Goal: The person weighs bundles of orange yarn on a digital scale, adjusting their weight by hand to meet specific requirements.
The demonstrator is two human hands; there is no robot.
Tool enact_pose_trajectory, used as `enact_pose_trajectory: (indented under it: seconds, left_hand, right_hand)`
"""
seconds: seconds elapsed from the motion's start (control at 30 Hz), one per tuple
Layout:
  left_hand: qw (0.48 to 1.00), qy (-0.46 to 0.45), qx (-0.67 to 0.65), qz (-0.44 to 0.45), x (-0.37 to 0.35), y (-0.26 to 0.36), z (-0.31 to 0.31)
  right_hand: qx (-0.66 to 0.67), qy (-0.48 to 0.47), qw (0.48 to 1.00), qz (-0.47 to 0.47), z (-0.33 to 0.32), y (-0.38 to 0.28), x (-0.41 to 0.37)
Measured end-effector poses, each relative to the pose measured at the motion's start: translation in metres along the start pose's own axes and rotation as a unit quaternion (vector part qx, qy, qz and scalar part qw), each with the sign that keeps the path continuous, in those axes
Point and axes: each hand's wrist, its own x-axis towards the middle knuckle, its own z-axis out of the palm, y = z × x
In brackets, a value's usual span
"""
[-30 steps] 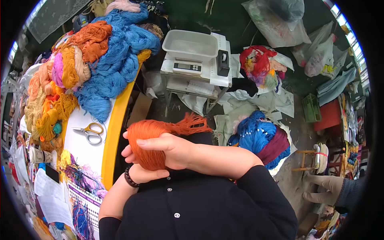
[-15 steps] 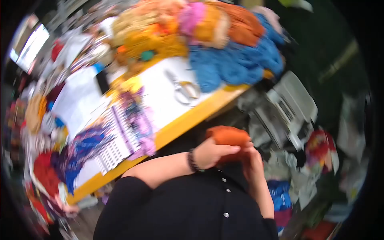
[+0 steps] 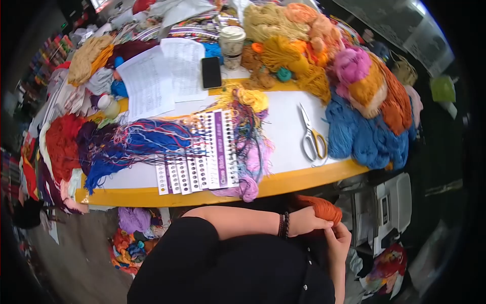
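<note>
A rust-orange skein of thread (image 3: 326, 210) is held in front of my body, just beyond the table's front edge. My left hand (image 3: 302, 221), with dark beads at the wrist, is wrapped round it, thumb along its side. From the right my right hand (image 3: 338, 240) meets it, thumb and fingers pinched together at the skein's lower edge. Whether a loose strand lies between those fingertips is too small to tell. On the table stand cards of looped threads (image 3: 220, 152), with blue and red strands (image 3: 157, 137) trailing left.
Scissors (image 3: 311, 137) lie on the white tabletop (image 3: 286, 119) beside blue skeins (image 3: 364, 129). Yellow, orange and pink skeins (image 3: 352, 66) pile up behind. A phone (image 3: 211, 72), a paper cup (image 3: 232, 46) and printed sheets (image 3: 147, 83) sit farther back. A grey scale (image 3: 392, 213) stands at the right.
My view has turned to the right and steadied, so the table now appears more level. Both hands stay together on the orange skein, which shows its wound strands more clearly.
</note>
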Motion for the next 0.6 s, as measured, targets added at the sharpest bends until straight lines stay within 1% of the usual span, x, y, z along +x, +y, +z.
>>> enact_pose_trajectory:
  seconds: [0.07,0.17,0.2,0.27,0.33,0.4,0.43,0.5,0.6]
  left_hand:
    - [1.000,0.012,-0.004,0.002,-0.003,0.001,-0.007]
    - [0.999,0.032,-0.007,-0.001,-0.005,0.001,-0.017]
    - [0.999,0.041,0.009,0.018,-0.007,0.001,-0.020]
    - [0.998,0.053,0.019,0.030,-0.011,0.007,-0.024]
    - [0.997,0.061,0.027,0.043,-0.013,0.012,-0.028]
    - [0.991,0.006,0.091,0.095,-0.014,0.018,-0.034]
    - [0.991,0.007,0.089,0.097,-0.016,0.020,-0.036]
    - [0.986,0.004,0.126,0.111,-0.019,0.024,-0.039]
    - [0.988,0.032,0.108,0.104,-0.016,0.011,-0.043]
  right_hand:
    - [-0.005,-0.014,1.000,-0.011,0.006,0.003,0.003]
    - [-0.037,0.002,0.999,0.008,0.013,0.006,0.009]
    - [-0.040,-0.002,0.999,0.010,0.016,0.003,0.011]
    - [-0.011,0.003,0.999,0.049,0.022,-0.006,0.014]
    - [-0.002,-0.005,0.999,0.042,0.026,-0.007,0.018]
    - [-0.048,-0.004,0.997,0.054,0.030,-0.011,0.021]
    - [-0.050,-0.005,0.997,0.054,0.032,-0.010,0.023]
    - [-0.029,-0.042,0.999,0.003,0.035,-0.006,0.027]
    - [-0.029,-0.048,0.998,0.004,0.042,-0.006,0.031]
